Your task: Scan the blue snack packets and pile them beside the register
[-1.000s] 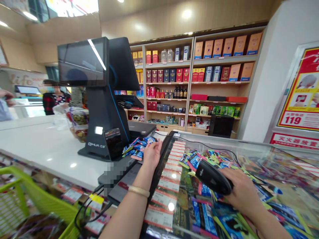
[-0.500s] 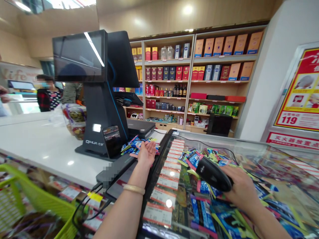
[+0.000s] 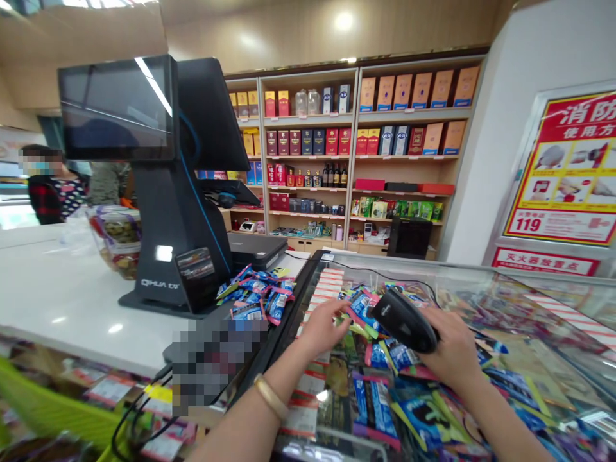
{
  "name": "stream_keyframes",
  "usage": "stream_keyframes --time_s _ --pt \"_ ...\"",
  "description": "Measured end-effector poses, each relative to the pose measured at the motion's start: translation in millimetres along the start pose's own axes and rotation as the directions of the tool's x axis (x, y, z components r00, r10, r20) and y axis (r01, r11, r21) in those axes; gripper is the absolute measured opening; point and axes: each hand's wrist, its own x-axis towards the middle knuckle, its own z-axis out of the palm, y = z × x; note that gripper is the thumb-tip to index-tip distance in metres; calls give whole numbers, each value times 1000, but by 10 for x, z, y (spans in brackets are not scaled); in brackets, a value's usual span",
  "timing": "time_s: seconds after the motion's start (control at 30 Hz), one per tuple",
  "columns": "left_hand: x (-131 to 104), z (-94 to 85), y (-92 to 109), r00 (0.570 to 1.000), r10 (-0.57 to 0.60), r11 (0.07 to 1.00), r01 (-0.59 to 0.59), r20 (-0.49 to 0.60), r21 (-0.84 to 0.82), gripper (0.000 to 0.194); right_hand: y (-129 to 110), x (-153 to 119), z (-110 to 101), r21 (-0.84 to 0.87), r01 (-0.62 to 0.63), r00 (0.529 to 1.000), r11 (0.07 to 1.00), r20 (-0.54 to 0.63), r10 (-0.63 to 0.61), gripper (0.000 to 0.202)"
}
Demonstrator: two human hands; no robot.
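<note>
My right hand (image 3: 452, 343) is wrapped round a black barcode scanner (image 3: 404, 319), held above a spread of small snack packets (image 3: 426, 417) on the glass counter. My left hand (image 3: 327, 326), with a bangle on the wrist, reaches over the counter's left side. Its fingers are apart, at the edge of a blue and pink packet (image 3: 362, 301); whether they touch it I cannot tell. To the left, beside the till, lies a pile of similar blue packets (image 3: 262, 292).
A black till with two screens (image 3: 161, 237) stands on the white counter (image 3: 62, 282). Next to it are clear food tubs (image 3: 118, 240). A green basket (image 3: 52, 398) is at lower left. Shelves of boxes (image 3: 308, 142) line the back. A person (image 3: 58, 186) stands far left.
My left hand has moved right, from the packet pile by the till to the packets on the glass counter. The scanner stays in my right hand. The view has turned slightly right.
</note>
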Motion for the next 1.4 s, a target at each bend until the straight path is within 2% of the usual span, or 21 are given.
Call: stream_keyframes --time_s 0.03,0.1,0.17,0.23,0.33,0.4,0.5,0.57,0.6,0.73,0.83,0.9,1.0,1.2,1.4 --pt "-45 56 40 992 79 992 -88 102 87 29 7 1 2 -1 -2 1000 1000 3 2 21" --pt "-122 119 136 947 130 967 -186 292 172 28 21 -1 9 -1 3 1000 1000 8 -3 22" --pt "-180 134 233 895 82 960 -189 439 207 36 27 -4 16 5 8 1000 1000 1 -8 23" --pt "-231 131 307 822 11 956 -177 569 236 58 20 -4 21 13 -3 1000 1000 1 3 23" --pt "-313 155 357 717 -41 918 -248 696 309 85 -3 1 22 24 -23 1000 999 17 23 26" --pt "-360 191 360 696 -54 874 -314 716 371 90 -12 6 19 29 -22 1000 999 19 22 26" --pt "-378 211 343 708 -62 864 -315 704 393 76 -11 9 16 34 -7 1000 999 9 7 25" --pt "-344 173 316 749 -45 897 -260 661 357 68 -7 7 17 34 -5 1000 999 4 5 24" --pt "-315 140 296 784 -30 916 -227 621 330 65 -6 6 19 34 -6 1000 999 2 6 24" --pt "-169 -15 195 939 30 961 -122 344 249 57 -4 -2 24 31 -13 1000 999 5 13 24" --pt "-72 -100 135 992 33 955 -67 122 288 56 -4 0 20 34 -19 1000 999 19 18 24" --pt "-32 -136 112 999 41 945 -49 33 324 54 -6 7 14 45 -13 1000 999 26 12 24" --pt "-9 -171 91 999 53 937 -47 -7 346 53 -17 20 4 82 -7 997 997 81 0 24" --pt "-24 -190 58 998 63 930 -70 30 361 60 -87 45 -27 169 -51 959 984 284 1 25" --pt "-34 -195 81 995 71 933 -89 63 348 61 -108 60 -48 180 -73 932 981 362 3 23"
